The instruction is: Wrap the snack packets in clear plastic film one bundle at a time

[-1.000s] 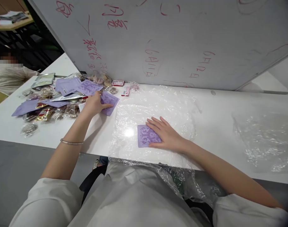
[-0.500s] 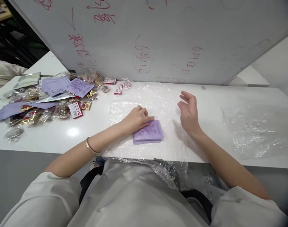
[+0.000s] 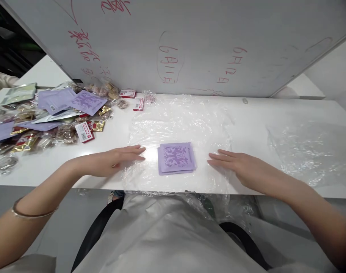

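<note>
Two or more purple printed packets (image 3: 177, 157) lie stacked on a sheet of clear plastic film (image 3: 187, 117) spread over the white table. To the left of the stack is my left hand (image 3: 116, 161), its fingers stretched out over the film's left edge and holding nothing. On the other side my right hand (image 3: 237, 165) reaches in over the film, fingers extended and empty. Both hands stay apart from the packets. The film hangs down over the table's front edge.
A pile of packaged goods (image 3: 56, 117) covers the table's left end, with purple pouches, gold-wrapped pieces and red-and-white boxes. Another clear plastic piece (image 3: 306, 151) lies at the right. A whiteboard (image 3: 201, 45) with red writing stands along the back edge.
My left hand has let go of the purple packets and moved left. My right hand has come down from its raised position toward the film. The view has shifted slightly.
</note>
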The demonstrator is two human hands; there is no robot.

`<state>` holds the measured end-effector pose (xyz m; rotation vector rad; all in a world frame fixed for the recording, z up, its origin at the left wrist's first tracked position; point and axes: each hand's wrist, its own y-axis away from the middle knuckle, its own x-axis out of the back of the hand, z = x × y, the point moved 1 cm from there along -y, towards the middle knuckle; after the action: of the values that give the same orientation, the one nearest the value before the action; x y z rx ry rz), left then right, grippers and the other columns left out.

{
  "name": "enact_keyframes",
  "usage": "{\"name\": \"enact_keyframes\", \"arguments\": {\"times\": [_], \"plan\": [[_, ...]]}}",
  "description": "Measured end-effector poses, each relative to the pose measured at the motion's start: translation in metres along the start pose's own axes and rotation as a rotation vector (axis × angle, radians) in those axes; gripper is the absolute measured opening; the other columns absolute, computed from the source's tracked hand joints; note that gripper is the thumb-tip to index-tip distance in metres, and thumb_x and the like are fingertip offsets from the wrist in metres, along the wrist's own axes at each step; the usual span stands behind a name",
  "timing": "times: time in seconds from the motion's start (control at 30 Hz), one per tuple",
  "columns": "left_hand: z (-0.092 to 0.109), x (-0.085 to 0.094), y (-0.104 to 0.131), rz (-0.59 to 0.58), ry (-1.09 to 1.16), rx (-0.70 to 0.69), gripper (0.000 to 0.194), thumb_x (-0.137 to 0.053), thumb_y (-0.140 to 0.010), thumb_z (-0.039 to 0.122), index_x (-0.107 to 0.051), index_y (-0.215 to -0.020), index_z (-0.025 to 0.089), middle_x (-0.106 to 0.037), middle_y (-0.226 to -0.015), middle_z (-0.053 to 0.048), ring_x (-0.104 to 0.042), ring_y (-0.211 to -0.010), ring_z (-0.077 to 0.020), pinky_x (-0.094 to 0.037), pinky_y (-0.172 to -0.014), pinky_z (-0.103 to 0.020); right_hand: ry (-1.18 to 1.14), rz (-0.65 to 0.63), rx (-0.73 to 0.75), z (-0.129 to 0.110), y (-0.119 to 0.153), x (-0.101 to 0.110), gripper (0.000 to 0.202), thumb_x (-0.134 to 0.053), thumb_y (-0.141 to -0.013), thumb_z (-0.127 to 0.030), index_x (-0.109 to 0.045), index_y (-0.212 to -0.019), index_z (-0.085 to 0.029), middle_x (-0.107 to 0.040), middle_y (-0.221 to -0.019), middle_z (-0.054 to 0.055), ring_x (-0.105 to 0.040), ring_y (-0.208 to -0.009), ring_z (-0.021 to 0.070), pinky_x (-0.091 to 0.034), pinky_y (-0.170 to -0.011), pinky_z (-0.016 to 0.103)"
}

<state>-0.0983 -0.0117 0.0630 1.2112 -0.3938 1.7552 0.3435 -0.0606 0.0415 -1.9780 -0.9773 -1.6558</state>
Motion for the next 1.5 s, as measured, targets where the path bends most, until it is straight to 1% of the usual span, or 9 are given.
{"name": "enact_keyframes", "arguments": {"times": [0.17, 0.33, 0.57, 0.73, 0.83, 0.93, 1.17, 1.33, 1.5], "plan": [[-0.018, -0.015, 0.008, -0.004, 0.093, -0.007, 0.040, -0.049, -0.098, 0.026, -0.058, -0.136, 0.034, -0.035, -0.161, 0.001, -0.032, -0.149, -0.0239, -0.038, -0.117, -0.042, -0.042, 0.000, 0.029, 0.011, 0.006, -0.011, 0.064, -0.055, -0.088, -0.018, -0.044, -0.150, -0.034, -0.042, -0.156, -0.001, -0.040, -0.143, 0.0308, -0.053, -0.104, 0.051], [-0.014, -0.025, 0.003, 0.140, 0.237, 0.038, 0.023, -0.055, -0.097, 0.035, -0.066, -0.115, 0.026, -0.053, -0.147, -0.006, -0.035, -0.146, -0.0271, -0.039, -0.115, -0.047, 0.062, 0.416, 0.184, 0.010, -0.006, -0.027, 0.047, -0.065, -0.090, -0.025, -0.057, -0.136, -0.028, -0.059, -0.141, 0.007, -0.048, -0.138, 0.0310, -0.041, -0.113, 0.059], [-0.014, -0.024, 0.001, 0.145, 0.436, 0.075, 0.048, -0.062, -0.091, 0.039, -0.051, -0.135, 0.027, -0.048, -0.150, -0.011, -0.033, -0.146, -0.0326, -0.041, -0.111, -0.047, -0.094, 0.766, 0.424, 0.002, -0.011, -0.049, 0.041, -0.066, -0.087, -0.016, -0.060, -0.125, -0.030, -0.072, -0.111, 0.005, -0.071, -0.102, 0.0223, -0.064, -0.078, 0.038], [-0.020, -0.027, -0.007, 0.303, 0.628, 0.134, 0.015, -0.069, -0.086, 0.037, -0.066, -0.089, 0.023, -0.068, -0.115, -0.007, -0.054, -0.128, -0.0287, -0.045, -0.105, -0.044, -0.459, 0.895, 0.033, -0.010, -0.030, -0.044, 0.020, -0.058, -0.089, -0.020, -0.059, -0.107, -0.028, -0.062, -0.080, 0.001, -0.061, -0.067, 0.0174, -0.053, -0.056, 0.033], [-0.016, -0.033, -0.012, 0.541, 0.927, 0.290, 0.026, -0.069, -0.085, 0.043, -0.056, -0.080, 0.021, -0.068, -0.089, -0.005, -0.067, -0.091, -0.0213, -0.053, -0.081, -0.036, -0.667, 0.826, -0.305, -0.012, -0.043, -0.037, 0.021, -0.069, -0.081, -0.036, -0.056, -0.095, -0.026, -0.056, -0.071, -0.002, -0.054, -0.060, 0.0164, -0.047, -0.054, 0.032], [-0.010, -0.035, -0.021, 0.717, 1.050, 0.399, 0.033, -0.066, -0.086, 0.047, -0.047, -0.077, 0.022, -0.059, -0.069, 0.002, -0.058, -0.063, -0.0134, -0.048, -0.065, -0.029, -0.873, 0.711, -0.598, -0.007, -0.052, -0.031, 0.036, -0.055, -0.091, -0.054, -0.051, -0.071, -0.025, -0.046, -0.050, -0.004, -0.047, -0.046, 0.0150, -0.042, -0.049, 0.032], [-0.012, -0.033, -0.032, 0.884, 0.557, 0.735, 0.045, -0.053, -0.091, 0.047, -0.027, -0.063, 0.023, -0.035, -0.047, 0.005, -0.038, -0.046, -0.0129, -0.035, -0.054, -0.028, -0.399, 0.433, -0.849, 0.013, -0.051, -0.019, 0.059, -0.035, -0.099, -0.053, -0.042, -0.048, -0.023, -0.054, -0.047, 0.002, -0.048, -0.045, 0.0160, -0.040, -0.056, 0.034], [-0.009, -0.041, -0.029, 0.631, -0.051, 0.834, 0.029, -0.045, -0.092, 0.038, -0.040, -0.068, 0.023, -0.038, -0.048, 0.001, -0.046, -0.050, -0.0197, -0.029, -0.053, -0.031, -0.058, 0.224, -0.919, 0.017, -0.051, -0.019, 0.055, -0.029, -0.097, -0.043, -0.040, -0.047, -0.023, -0.048, -0.042, 0.004, -0.038, -0.039, 0.0159, -0.033, -0.049, 0.035], [-0.001, -0.033, -0.034, 0.798, -0.297, 0.693, 0.034, -0.044, -0.096, 0.037, -0.053, -0.119, 0.014, -0.061, -0.108, -0.019, -0.062, -0.100, -0.0355, -0.049, -0.080, -0.048, 0.218, 0.473, -0.810, 0.011, -0.052, -0.010, 0.037, -0.040, -0.091, -0.037, -0.066, -0.100, -0.013, -0.069, -0.093, 0.019, -0.064, -0.081, 0.0333, -0.049, -0.072, 0.049]]}}
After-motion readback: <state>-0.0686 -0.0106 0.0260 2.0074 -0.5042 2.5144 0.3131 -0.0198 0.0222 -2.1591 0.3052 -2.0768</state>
